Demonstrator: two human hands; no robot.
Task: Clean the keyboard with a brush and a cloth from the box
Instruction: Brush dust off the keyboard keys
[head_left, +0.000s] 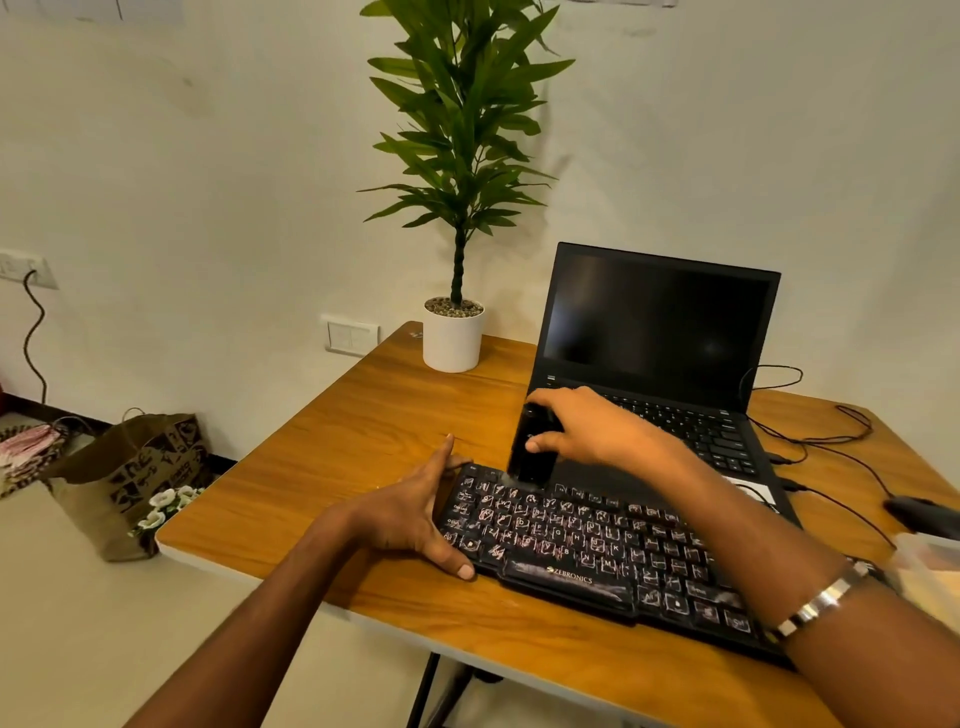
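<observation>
Nearest the camera, two bare forearms are seen entering from the lower edge; a metal bracelet (821, 605) is worn on the right wrist.

The left hand (415, 514) is laid flat against the left end of the keyboard (597, 551), thumb on the near corner, fingers spread along the short edge. Nothing is clasped by it; it is judged to be bracing the board against sliding.

The right hand (592, 431) is closed around a dark brush (532, 449), thumb on the near face, fingers wrapped over the top. The brush is held nearly upright, its lower end touching the top key row near the board's left end. Bristles cannot be made out distinctly.

The keyboard lies directly beneath the grip and runs away from it toward the right and toward the camera; its long axis is set diagonally across the table (363, 415). Pale marks are seen over most keys. Nearly the whole length lies to the right of the brush, so the coming stroke is judged to turn on travel along that axis, away from the bracing hand.

Just beyond the grip stands an open laptop (660, 332); it touches or nearly touches the keyboard's far edge, which cannot be settled. No cloth or box is identified with certainty. The work is judged to be early in the brushing stage.
</observation>
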